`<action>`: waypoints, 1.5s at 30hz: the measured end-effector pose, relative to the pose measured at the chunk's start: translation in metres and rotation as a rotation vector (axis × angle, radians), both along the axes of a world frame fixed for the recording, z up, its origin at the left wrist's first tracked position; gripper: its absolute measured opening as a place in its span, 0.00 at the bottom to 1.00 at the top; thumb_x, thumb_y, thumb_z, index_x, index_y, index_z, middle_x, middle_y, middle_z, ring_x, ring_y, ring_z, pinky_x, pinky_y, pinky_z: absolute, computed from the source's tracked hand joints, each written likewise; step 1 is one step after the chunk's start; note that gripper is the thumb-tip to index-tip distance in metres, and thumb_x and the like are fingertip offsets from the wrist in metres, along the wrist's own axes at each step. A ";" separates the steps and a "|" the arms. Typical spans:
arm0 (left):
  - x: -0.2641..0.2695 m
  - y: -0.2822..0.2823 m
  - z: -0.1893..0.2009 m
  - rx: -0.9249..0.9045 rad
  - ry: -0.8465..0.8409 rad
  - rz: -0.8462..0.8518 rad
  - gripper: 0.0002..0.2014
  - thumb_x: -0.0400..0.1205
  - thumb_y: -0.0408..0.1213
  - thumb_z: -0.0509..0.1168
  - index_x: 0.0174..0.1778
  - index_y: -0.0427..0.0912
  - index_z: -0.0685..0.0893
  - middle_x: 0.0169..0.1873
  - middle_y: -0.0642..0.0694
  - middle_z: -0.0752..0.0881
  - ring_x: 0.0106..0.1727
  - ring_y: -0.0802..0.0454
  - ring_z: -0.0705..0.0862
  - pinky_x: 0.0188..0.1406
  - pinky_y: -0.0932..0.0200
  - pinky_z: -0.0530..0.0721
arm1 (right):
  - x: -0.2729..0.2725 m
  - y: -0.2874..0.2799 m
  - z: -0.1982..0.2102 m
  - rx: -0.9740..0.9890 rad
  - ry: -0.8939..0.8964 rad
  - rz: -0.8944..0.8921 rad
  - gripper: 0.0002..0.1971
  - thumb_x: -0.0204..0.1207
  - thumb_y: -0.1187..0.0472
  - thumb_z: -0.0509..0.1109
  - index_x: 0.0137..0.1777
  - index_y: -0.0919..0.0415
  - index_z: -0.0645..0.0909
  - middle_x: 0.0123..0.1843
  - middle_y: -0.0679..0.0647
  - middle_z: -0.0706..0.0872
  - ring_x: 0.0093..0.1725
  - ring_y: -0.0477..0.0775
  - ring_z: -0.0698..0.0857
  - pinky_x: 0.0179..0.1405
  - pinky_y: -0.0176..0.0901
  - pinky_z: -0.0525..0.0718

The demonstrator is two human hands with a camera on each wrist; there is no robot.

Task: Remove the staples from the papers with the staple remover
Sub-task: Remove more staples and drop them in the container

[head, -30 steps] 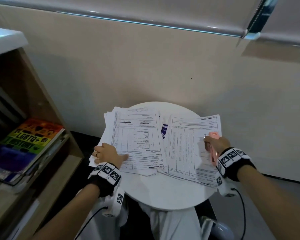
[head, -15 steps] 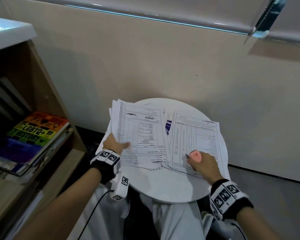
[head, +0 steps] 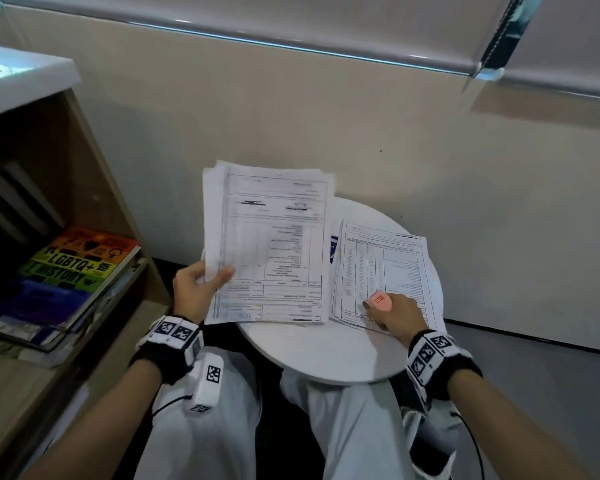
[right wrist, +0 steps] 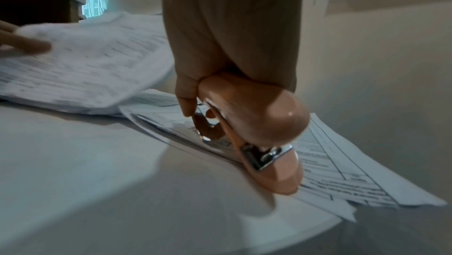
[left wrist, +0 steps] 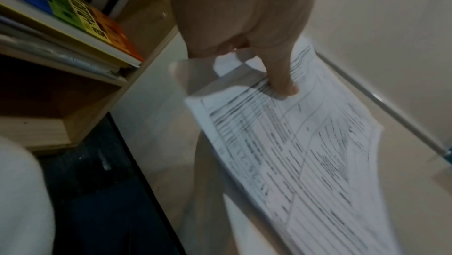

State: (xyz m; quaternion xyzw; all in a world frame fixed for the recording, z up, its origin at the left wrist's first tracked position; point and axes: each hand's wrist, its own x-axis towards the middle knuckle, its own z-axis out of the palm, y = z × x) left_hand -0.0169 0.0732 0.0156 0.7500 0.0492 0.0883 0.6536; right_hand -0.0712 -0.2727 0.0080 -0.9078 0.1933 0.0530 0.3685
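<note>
My left hand [head: 201, 289] pinches the left edge of a thick stack of printed papers [head: 271, 247], thumb on top, and holds it tilted up off the round white table [head: 319, 355]. In the left wrist view the thumb [left wrist: 281, 83] presses on that stack [left wrist: 305, 153]. A second stack of papers [head: 385, 271] lies flat on the table's right side. My right hand [head: 395, 311] grips a pink staple remover [head: 380, 301] and rests on that stack's near left corner. The right wrist view shows the remover [right wrist: 259, 129] with its metal tip down on the papers [right wrist: 342, 178].
A wooden bookshelf [head: 94, 188] stands at the left with a rainbow-covered book [head: 80, 265] lying on its shelf. A beige wall [head: 361, 126] runs behind the table. My knees in light trousers [head: 215, 427] sit under the table's near edge.
My left hand has lifted the left stack up off the table and tilted it. My right hand with the remover moved from the right stack's far right edge to its near left corner.
</note>
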 end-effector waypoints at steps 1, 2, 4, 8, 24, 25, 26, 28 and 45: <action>-0.003 0.005 0.006 -0.004 -0.003 -0.020 0.04 0.72 0.34 0.75 0.39 0.46 0.88 0.31 0.60 0.91 0.37 0.58 0.89 0.40 0.60 0.87 | 0.001 0.000 0.000 0.008 0.005 -0.008 0.14 0.70 0.51 0.76 0.44 0.64 0.86 0.41 0.60 0.91 0.43 0.61 0.88 0.47 0.52 0.86; -0.007 0.009 0.012 -0.014 -0.015 -0.053 0.04 0.74 0.32 0.73 0.40 0.46 0.88 0.32 0.61 0.91 0.37 0.60 0.89 0.38 0.64 0.87 | 0.000 -0.001 -0.001 0.022 0.018 -0.015 0.14 0.69 0.51 0.77 0.43 0.64 0.86 0.39 0.60 0.90 0.42 0.62 0.88 0.47 0.52 0.86; -0.018 0.010 0.025 -0.063 -0.014 -0.111 0.06 0.75 0.29 0.71 0.43 0.44 0.86 0.35 0.57 0.92 0.39 0.60 0.90 0.36 0.68 0.86 | 0.001 -0.002 0.000 0.072 0.013 -0.029 0.16 0.68 0.49 0.77 0.39 0.64 0.85 0.36 0.61 0.90 0.39 0.64 0.88 0.45 0.53 0.86; -0.052 -0.012 0.022 -0.089 0.132 -0.225 0.21 0.75 0.23 0.70 0.57 0.40 0.67 0.46 0.47 0.85 0.44 0.54 0.85 0.33 0.70 0.85 | 0.001 -0.003 0.007 0.120 0.018 -0.074 0.16 0.76 0.51 0.71 0.36 0.64 0.82 0.34 0.60 0.86 0.37 0.61 0.84 0.42 0.47 0.81; -0.087 -0.065 0.015 0.863 0.243 -0.344 0.31 0.81 0.57 0.59 0.77 0.53 0.56 0.77 0.49 0.46 0.78 0.41 0.53 0.77 0.42 0.59 | 0.024 0.020 0.066 0.526 -0.245 -0.224 0.10 0.76 0.53 0.71 0.54 0.54 0.78 0.38 0.55 0.82 0.31 0.51 0.79 0.27 0.42 0.80; -0.075 -0.069 0.015 0.917 0.168 -0.349 0.30 0.82 0.54 0.59 0.78 0.49 0.57 0.79 0.49 0.47 0.80 0.44 0.51 0.78 0.44 0.58 | 0.028 0.030 0.068 0.572 -0.125 -0.147 0.14 0.76 0.59 0.71 0.60 0.58 0.75 0.40 0.56 0.82 0.31 0.51 0.79 0.26 0.41 0.81; -0.061 -0.074 0.012 0.966 0.129 -0.380 0.30 0.83 0.51 0.59 0.79 0.45 0.58 0.81 0.48 0.50 0.82 0.46 0.51 0.79 0.46 0.57 | 0.032 0.040 0.065 0.588 -0.017 -0.083 0.18 0.75 0.64 0.70 0.63 0.62 0.72 0.41 0.58 0.82 0.31 0.52 0.80 0.24 0.41 0.82; -0.035 -0.082 0.005 1.037 0.131 -0.465 0.30 0.84 0.46 0.60 0.79 0.40 0.59 0.82 0.47 0.54 0.84 0.48 0.50 0.80 0.50 0.56 | 0.038 0.061 0.059 0.528 0.124 0.012 0.20 0.73 0.71 0.69 0.65 0.67 0.70 0.42 0.60 0.82 0.31 0.53 0.81 0.24 0.42 0.84; 0.004 -0.082 -0.028 1.151 0.055 -0.606 0.38 0.75 0.47 0.72 0.77 0.38 0.65 0.81 0.45 0.59 0.83 0.49 0.57 0.80 0.51 0.61 | 0.071 0.144 0.000 -0.143 0.045 0.215 0.20 0.83 0.55 0.60 0.71 0.63 0.66 0.64 0.68 0.79 0.59 0.70 0.81 0.51 0.53 0.79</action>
